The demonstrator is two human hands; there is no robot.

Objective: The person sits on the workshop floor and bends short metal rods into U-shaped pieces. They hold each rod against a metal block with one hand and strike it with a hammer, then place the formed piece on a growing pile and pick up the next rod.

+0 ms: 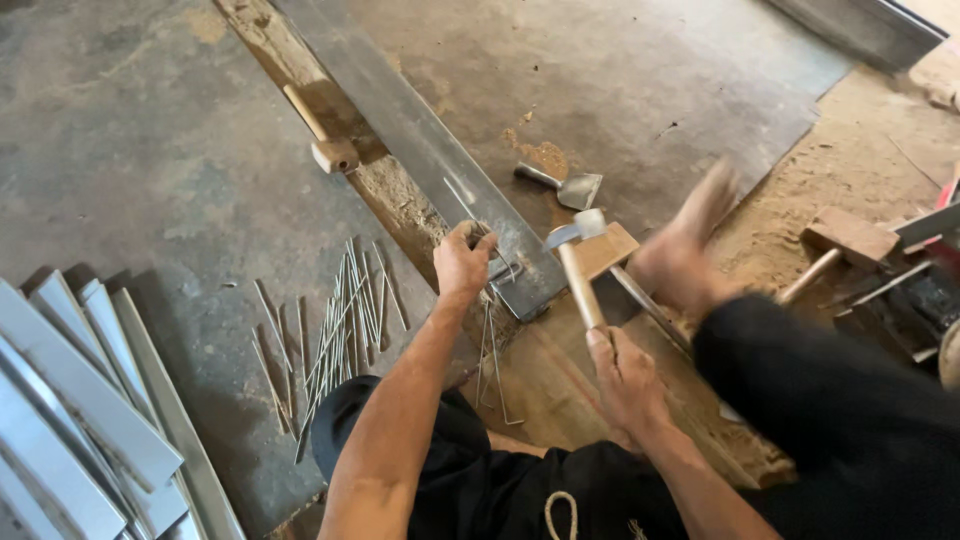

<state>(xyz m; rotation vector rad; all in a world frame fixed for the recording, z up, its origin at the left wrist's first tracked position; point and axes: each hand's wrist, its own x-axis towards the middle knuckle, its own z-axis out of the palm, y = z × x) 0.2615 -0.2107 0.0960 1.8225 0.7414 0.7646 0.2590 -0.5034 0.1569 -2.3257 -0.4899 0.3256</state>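
1. Head view, left hand: the left hand is pressing a bent wire piece onto the near end of the long steel bar, which is running diagonally from the far edge of the floor toward the person. The fingers are clenching around the wire's top; its two thin legs are hanging off the bar's end toward the person's lap.

2. Head view, right hand: the right hand is gripping the hammer low on its wooden handle, fingers wrapping it firmly, with the metal head hovering just beside the bar's near corner and close to the left fingers.

3. Doing this well, as I judge it: keeping the wire flat against the bar so it is not springing away, letting the hammer face land square on the wire, and holding the left fingertips back from the strike point, since they are sitting very near the head.

4. Head view, surroundings: loose straight wires are lying on the floor near the left elbow, and stacked metal strips are filling the near left corner. A wooden mallet is resting beside the bar farther off, and a small hatchet is lying beyond the hammer. A blurred bare foot is resting on the sandy right side.
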